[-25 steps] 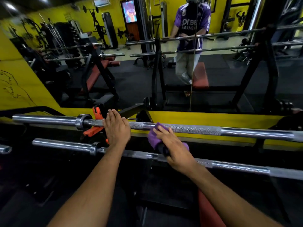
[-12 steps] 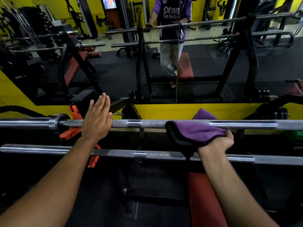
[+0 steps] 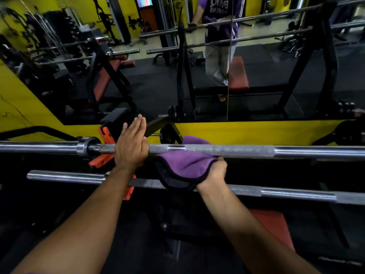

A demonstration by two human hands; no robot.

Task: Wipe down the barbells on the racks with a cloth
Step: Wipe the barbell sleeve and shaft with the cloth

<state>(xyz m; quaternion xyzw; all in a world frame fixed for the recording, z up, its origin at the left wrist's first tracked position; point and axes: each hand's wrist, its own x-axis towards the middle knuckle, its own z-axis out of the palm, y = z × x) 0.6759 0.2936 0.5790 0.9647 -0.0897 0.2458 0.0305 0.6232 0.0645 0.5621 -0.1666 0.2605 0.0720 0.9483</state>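
- Two long chrome steel barbells lie level on a black rack before a mirror: the upper barbell (image 3: 237,152) beyond the lower barbell (image 3: 276,191).
- A purple cloth with dark edging (image 3: 185,165) drapes around the upper bar's knurled grip, likely for wiping.
- The left hand (image 3: 131,147) rests flat, fingers straight, apparently steadying that bar.
- The right hand (image 3: 214,172) is closed around the cloth.

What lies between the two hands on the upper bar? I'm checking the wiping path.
Head view: only bare knurled upper bar between left hand and right hand, cloth hanging beneath.
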